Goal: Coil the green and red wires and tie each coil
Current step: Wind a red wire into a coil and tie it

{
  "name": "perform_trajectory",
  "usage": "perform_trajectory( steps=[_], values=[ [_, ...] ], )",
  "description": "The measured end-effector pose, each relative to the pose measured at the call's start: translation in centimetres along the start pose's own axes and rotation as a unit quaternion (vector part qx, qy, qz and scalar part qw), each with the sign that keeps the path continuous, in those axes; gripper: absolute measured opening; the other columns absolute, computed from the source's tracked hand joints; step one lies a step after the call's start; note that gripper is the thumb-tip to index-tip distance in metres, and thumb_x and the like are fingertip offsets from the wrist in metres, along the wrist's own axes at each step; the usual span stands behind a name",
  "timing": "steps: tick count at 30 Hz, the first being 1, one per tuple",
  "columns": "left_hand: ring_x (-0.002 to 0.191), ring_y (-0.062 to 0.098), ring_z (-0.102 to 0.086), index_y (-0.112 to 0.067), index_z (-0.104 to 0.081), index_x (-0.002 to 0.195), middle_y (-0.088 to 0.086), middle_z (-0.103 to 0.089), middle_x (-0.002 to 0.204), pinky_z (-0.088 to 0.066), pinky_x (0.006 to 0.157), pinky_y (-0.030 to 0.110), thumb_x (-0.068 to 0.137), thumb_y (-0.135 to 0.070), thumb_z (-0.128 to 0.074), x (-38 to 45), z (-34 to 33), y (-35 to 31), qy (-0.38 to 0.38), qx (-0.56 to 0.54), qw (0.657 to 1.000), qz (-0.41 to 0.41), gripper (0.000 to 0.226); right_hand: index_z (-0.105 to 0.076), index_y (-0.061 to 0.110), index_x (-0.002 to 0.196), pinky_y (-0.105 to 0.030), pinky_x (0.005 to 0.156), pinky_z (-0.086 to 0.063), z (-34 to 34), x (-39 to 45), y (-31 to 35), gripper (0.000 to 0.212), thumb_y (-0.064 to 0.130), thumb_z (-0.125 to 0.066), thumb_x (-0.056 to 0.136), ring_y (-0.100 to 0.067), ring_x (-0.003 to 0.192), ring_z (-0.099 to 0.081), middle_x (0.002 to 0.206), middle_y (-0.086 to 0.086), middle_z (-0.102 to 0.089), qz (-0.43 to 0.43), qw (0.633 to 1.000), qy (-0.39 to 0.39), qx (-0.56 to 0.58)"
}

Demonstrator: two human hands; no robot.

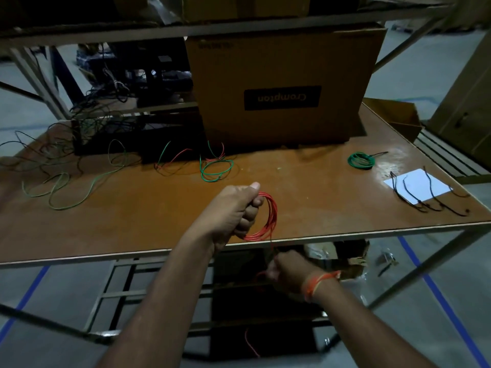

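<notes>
My left hand (236,211) grips a coil of red wire (268,221) above the table's front edge. A strand of the same wire runs down past the edge to my right hand (287,266), which pinches it below the tabletop. A loose red tail (251,343) hangs lower, near the floor. A tied green coil (361,160) lies at the right rear of the table. Loose green wire (215,168) and more green wire (61,192) sprawl across the left and middle, mixed with short red pieces (180,155).
A big cardboard box (281,86) stands at the back of the brown table (132,224). Black ties (430,197) lie on white paper (417,185) at the right. A dark crate with tangled wires (106,134) sits back left. A metal shelf rail (212,27) crosses overhead.
</notes>
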State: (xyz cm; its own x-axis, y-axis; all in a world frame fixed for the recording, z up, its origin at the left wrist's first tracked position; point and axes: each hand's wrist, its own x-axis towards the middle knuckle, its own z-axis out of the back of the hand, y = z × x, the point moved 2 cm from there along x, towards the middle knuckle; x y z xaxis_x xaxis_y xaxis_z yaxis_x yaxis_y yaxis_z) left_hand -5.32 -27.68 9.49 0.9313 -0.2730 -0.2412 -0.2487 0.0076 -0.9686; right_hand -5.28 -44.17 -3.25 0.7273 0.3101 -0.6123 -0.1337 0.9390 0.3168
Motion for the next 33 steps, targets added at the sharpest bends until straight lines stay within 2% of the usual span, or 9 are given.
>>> perform_trajectory(
  steps=[3,5,8,13,16,20,24,29,33],
  values=[
    [0.048,0.01,-0.018,-0.02,-0.046,0.074,-0.006,-0.028,0.058,-0.015,0.042,0.021,0.108,-0.04,-0.041,-0.3,1.1,-0.1,-0.003,0.042,0.999,0.013,0.04,-0.066,-0.022,0.078,-0.008,0.057,-0.043,0.2,-4.1,3.2,0.044,-0.003,-0.036,0.104,-0.011,0.086,-0.075,0.064,-0.028,-0.068,0.046,0.995,0.09,0.024],
    [0.048,0.01,-0.017,-0.02,-0.046,0.074,-0.006,-0.028,0.059,-0.013,0.044,0.023,0.108,-0.04,-0.041,-0.6,1.7,0.6,-0.003,0.042,0.999,0.023,0.04,-0.051,-0.022,0.119,-0.009,0.07,-0.044,1.3,-5.5,2.2,0.031,-0.001,-0.033,0.105,-0.035,0.127,-0.057,0.117,-0.059,-0.045,0.025,0.996,0.072,-0.053],
    [0.049,0.01,-0.016,-0.02,-0.046,0.074,-0.006,-0.028,0.058,-0.012,0.045,0.024,0.108,-0.041,-0.042,-0.8,2.2,1.4,0.0,0.022,0.999,0.025,0.04,-0.065,0.012,0.122,-0.026,0.085,-0.05,2.4,-4.9,0.2,0.034,0.02,-0.06,0.089,-0.029,0.116,-0.063,0.125,-0.018,-0.067,-0.035,0.996,-0.004,-0.084],
    [0.048,0.01,-0.016,-0.02,-0.046,0.073,-0.006,-0.028,0.058,-0.013,0.044,0.023,0.108,-0.04,-0.042,-1.3,3.0,1.4,0.016,0.018,0.999,0.027,0.04,-0.067,0.028,0.106,-0.032,0.083,-0.056,5.0,-6.0,0.5,0.031,0.042,-0.067,0.078,-0.012,0.092,-0.068,0.099,0.008,-0.073,0.031,0.996,-0.076,-0.029],
    [0.047,0.01,-0.016,-0.02,-0.046,0.073,-0.006,-0.028,0.057,-0.013,0.043,0.022,0.108,-0.039,-0.041,-1.8,3.9,1.4,0.017,0.013,0.999,0.024,0.04,-0.059,0.038,0.126,-0.026,0.099,-0.05,5.7,-7.8,1.4,0.05,0.033,-0.071,0.078,-0.014,0.117,-0.061,0.124,0.009,-0.067,0.033,0.988,-0.133,-0.065],
    [0.047,0.009,-0.017,-0.019,-0.047,0.074,-0.007,-0.03,0.056,-0.012,0.044,0.023,0.108,-0.039,-0.042,-2.6,4.7,1.6,0.024,0.011,1.0,0.017,0.04,-0.016,0.036,0.158,-0.006,0.11,-0.018,7.3,-10.3,3.1,0.091,0.024,-0.062,0.081,0.003,0.147,-0.021,0.161,0.02,-0.021,0.171,0.979,-0.109,-0.019],
    [0.045,0.007,-0.02,-0.019,-0.047,0.075,-0.009,-0.032,0.055,-0.015,0.042,0.02,0.108,-0.039,-0.042,-3.2,5.1,1.0,0.03,0.008,1.0,0.006,0.039,-0.001,0.055,0.153,-0.026,0.111,-0.026,7.3,-9.4,4.9,0.091,0.052,-0.062,0.086,-0.004,0.153,-0.007,0.159,0.035,-0.012,0.271,0.933,-0.057,0.231],
    [0.045,0.007,-0.022,-0.02,-0.048,0.074,-0.009,-0.032,0.055,-0.019,0.042,0.019,0.107,-0.041,-0.043,-3.8,5.4,0.3,0.052,0.013,0.998,-0.014,0.04,-0.036,0.027,0.149,-0.037,0.115,-0.039,6.1,-8.8,7.9,0.077,0.032,-0.068,0.079,-0.012,0.137,-0.046,0.148,0.001,-0.049,0.244,0.853,-0.218,0.406],
    [0.045,0.007,-0.022,-0.019,-0.048,0.074,-0.009,-0.032,0.056,-0.018,0.043,0.02,0.107,-0.041,-0.042,-3.9,5.4,0.3,0.049,0.012,0.999,-0.018,0.04,-0.062,0.001,0.121,-0.032,0.09,-0.055,4.0,-6.1,8.6,0.04,0.011,-0.067,0.082,-0.023,0.098,-0.068,0.107,-0.017,-0.071,0.259,0.782,-0.141,0.549]
  ],
)
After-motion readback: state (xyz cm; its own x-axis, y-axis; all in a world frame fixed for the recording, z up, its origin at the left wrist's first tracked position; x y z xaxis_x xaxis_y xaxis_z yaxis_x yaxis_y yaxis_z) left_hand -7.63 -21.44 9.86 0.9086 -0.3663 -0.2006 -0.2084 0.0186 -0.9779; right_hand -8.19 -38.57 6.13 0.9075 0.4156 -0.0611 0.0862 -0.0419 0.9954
